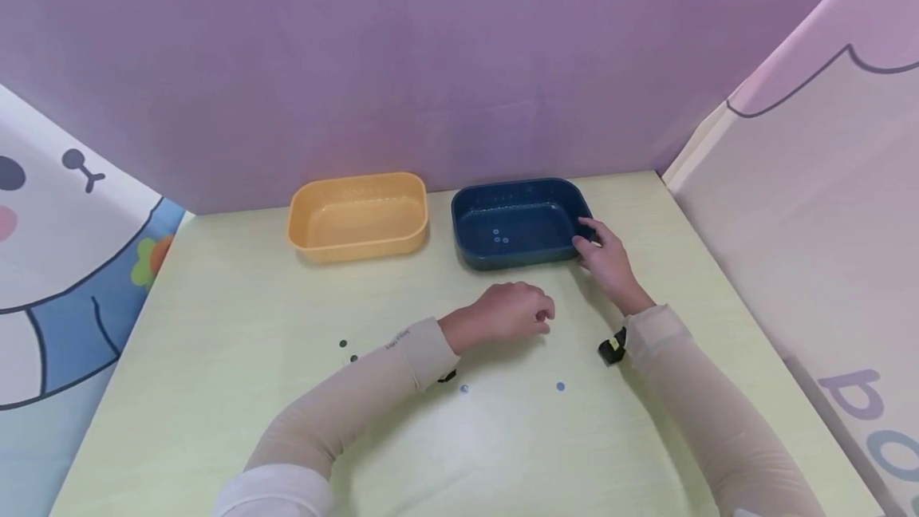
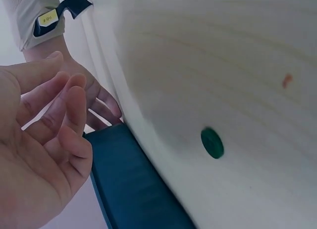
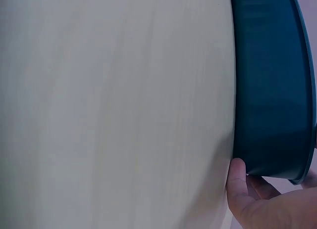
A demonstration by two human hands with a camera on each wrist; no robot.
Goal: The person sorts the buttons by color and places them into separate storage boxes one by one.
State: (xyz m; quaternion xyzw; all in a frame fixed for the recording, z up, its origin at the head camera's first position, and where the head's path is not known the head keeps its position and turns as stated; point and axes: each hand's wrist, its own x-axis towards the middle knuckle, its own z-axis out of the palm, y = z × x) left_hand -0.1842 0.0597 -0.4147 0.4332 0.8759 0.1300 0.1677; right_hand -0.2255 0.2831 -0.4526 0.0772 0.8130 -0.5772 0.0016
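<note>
A dark blue tray [image 1: 527, 255] stands at the back of the table with three small blue buttons [image 1: 506, 240] inside. My right hand [image 1: 609, 260] grips its near right corner; in the right wrist view the thumb [image 3: 237, 182] lies at the foot of the tray's wall. My left hand [image 1: 511, 311] hovers in front of the tray, fingers loosely bent, and I see nothing between them in the left wrist view. Below that forearm lie dark green buttons [image 1: 343, 343], partly covered by the sleeve. Two blue buttons [image 1: 561, 386] rest nearer on the tabletop.
A yellow tray [image 1: 359, 250] stands left of the blue one, with a narrow gap between them. Behind both rises a purple cloth wall [image 1: 431, 62]. Printed cloth panels flank the table [image 1: 215, 325] on both sides.
</note>
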